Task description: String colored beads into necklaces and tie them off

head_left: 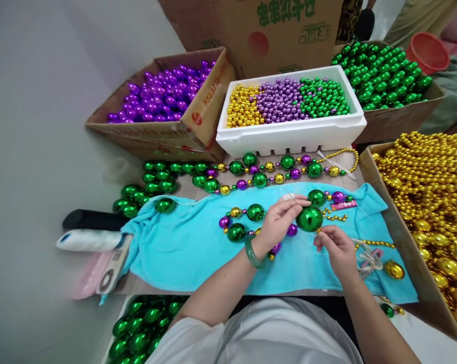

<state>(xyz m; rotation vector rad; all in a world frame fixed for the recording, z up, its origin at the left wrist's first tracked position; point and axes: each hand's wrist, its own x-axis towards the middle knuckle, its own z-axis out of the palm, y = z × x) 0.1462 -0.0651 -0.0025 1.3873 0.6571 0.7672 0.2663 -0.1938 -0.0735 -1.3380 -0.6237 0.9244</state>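
My left hand (279, 220) pinches a large shiny green ball (309, 219) over the turquoise towel (183, 247); a green bangle sits on that wrist. My right hand (336, 245) is closed in a pinch just right of the ball, on something thin that I cannot make out. A partly strung strand of green, purple and gold beads (247, 222) trails left from the ball across the towel. A finished strand (266, 172) lies behind it on the board.
A white foam box (289, 134) of small gold, purple and green beads stands behind. Cardboard boxes hold purple balls (164, 96), green balls (383, 76) and gold beads (433, 187). More green balls (141, 323) lie at lower left. A white roll (88, 240) and scissors (368, 258) are nearby.
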